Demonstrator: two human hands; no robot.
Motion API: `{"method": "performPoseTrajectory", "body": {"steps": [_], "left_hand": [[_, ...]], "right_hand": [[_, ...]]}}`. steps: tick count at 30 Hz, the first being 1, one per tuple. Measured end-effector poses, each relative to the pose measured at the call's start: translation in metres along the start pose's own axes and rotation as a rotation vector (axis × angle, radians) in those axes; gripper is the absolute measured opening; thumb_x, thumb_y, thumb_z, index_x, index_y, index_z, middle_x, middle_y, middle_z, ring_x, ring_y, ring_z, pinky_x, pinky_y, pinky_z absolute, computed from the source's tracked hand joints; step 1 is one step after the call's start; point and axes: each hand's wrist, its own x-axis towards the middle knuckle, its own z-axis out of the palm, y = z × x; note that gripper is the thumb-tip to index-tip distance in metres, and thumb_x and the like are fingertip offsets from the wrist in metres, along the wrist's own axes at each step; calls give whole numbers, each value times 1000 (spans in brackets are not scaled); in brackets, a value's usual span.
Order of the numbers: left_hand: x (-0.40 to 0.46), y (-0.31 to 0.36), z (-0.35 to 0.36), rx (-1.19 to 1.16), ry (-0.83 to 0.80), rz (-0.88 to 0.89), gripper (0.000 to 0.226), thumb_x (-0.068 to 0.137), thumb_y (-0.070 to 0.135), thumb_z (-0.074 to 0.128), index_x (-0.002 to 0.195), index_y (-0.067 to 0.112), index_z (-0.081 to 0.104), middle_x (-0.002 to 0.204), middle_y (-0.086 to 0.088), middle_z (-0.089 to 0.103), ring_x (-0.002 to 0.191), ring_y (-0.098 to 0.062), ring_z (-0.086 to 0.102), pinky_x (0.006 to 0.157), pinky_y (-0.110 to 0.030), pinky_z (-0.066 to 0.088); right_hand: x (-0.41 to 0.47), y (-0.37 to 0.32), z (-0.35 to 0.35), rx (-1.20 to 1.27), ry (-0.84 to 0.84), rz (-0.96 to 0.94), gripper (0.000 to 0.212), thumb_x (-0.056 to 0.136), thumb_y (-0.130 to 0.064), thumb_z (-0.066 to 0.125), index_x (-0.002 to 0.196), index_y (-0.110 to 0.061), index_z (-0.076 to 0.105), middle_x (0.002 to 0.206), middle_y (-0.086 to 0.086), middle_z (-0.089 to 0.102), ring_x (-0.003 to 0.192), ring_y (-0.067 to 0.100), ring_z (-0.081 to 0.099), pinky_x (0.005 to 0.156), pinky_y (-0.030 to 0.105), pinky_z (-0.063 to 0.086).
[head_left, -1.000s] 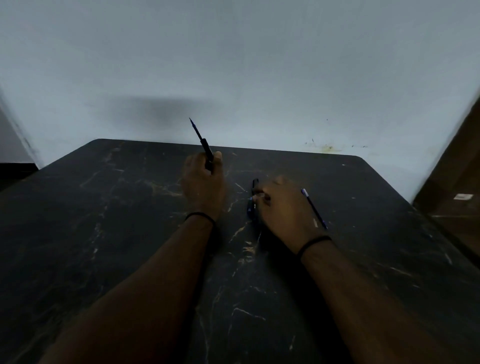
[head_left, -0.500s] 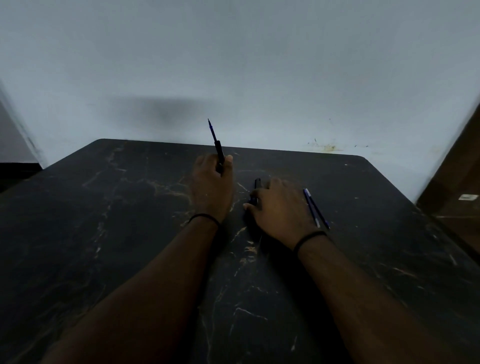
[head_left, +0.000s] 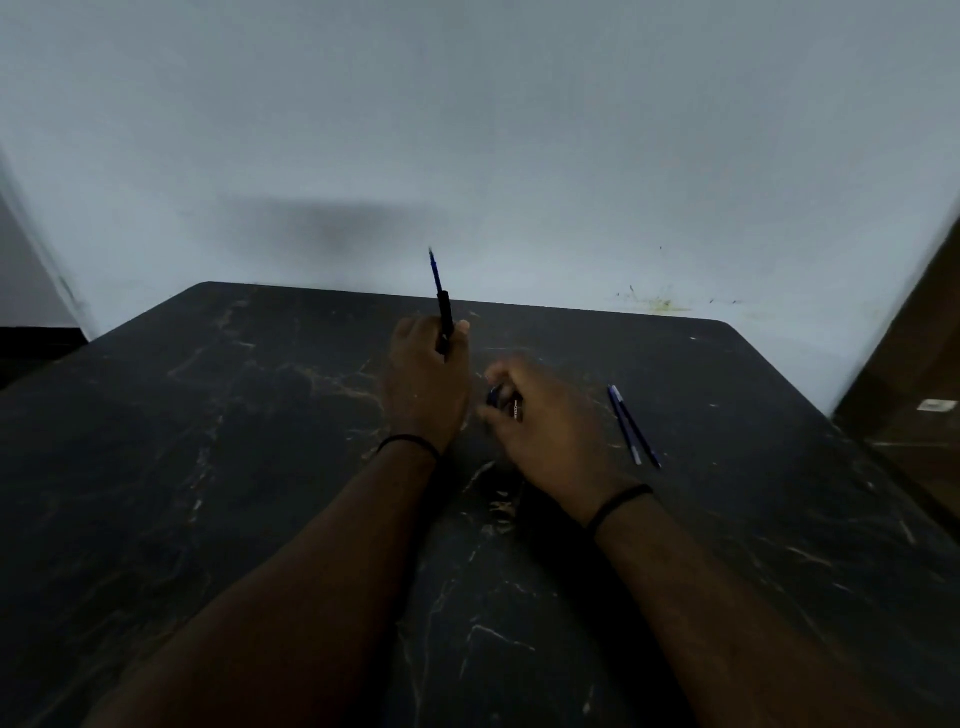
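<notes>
Pen (head_left: 443, 306) upright in left hand (head_left: 426, 384)

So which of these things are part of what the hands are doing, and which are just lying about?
In use: dark pen, upright in the left hand; small dark piece, blurred, held by the right hand.
Lying about: two thin blue pens on the dark table, right of the hands.

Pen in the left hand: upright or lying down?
Upright, slightly tilted. The left hand grips the pen by its lower end; its tip points up, above the table.
</notes>
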Motion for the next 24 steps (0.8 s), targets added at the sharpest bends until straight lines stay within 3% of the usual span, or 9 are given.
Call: {"method": "performPoseTrajectory", "body": {"steps": [2, 5, 9, 11, 15, 20, 24], "left_hand": [[-1, 1, -1, 48, -36, 47, 20, 97, 33, 56, 94, 15, 64, 95, 0, 53, 78, -13, 52, 67, -25, 37], [-3, 4, -1, 188, -99, 175, 20, 98, 32, 55, 105, 18, 66, 99, -2, 52, 75, -16, 52, 63, -30, 45], [-4, 9, 0, 349, -106, 266, 18, 96, 29, 58, 106, 18, 69, 98, -3, 50, 70, -11, 43, 52, -23, 29], [-4, 10, -1, 384, -114, 266, 19, 96, 29, 58, 108, 20, 68, 103, -3, 50, 73, -9, 41, 53, -19, 25], [-5, 11, -2, 398, -119, 258, 20, 96, 31, 58, 111, 21, 67, 105, -2, 49, 77, -8, 41, 58, -22, 33], [-5, 13, -2, 404, -120, 251, 20, 96, 31, 57, 110, 20, 67, 106, -3, 49, 78, -9, 41, 58, -23, 34], [-6, 12, -1, 412, -114, 277, 18, 95, 30, 59, 108, 20, 68, 104, -3, 50, 77, -7, 39, 54, -17, 25]], "right_hand": [[1, 1, -4, 120, 186, 29, 33, 91, -21, 69, 122, -31, 61, 96, -13, 66, 87, 5, 63, 77, 23, 52], [2, 3, -14, 248, 415, -42, 24, 96, -15, 64, 119, -18, 66, 107, -3, 71, 100, 11, 68, 89, 30, 55], [2, 2, -22, 236, 624, -152, 13, 101, -15, 56, 112, -14, 63, 106, -10, 65, 97, 1, 62, 85, 11, 47], [3, 1, -23, 259, 666, -177, 13, 102, -13, 53, 113, -14, 60, 107, -7, 64, 98, 0, 60, 86, 8, 44], [4, 3, -24, 268, 694, -190, 13, 102, -11, 51, 114, -10, 58, 107, -1, 63, 99, -3, 59, 89, 7, 43], [5, 6, -24, 255, 690, -188, 13, 103, -15, 50, 113, -21, 55, 106, 2, 66, 97, -2, 59, 86, 9, 43], [5, 9, -23, 245, 670, -180, 11, 103, -15, 49, 112, -19, 56, 104, -3, 63, 95, -8, 57, 84, 6, 41]]}}
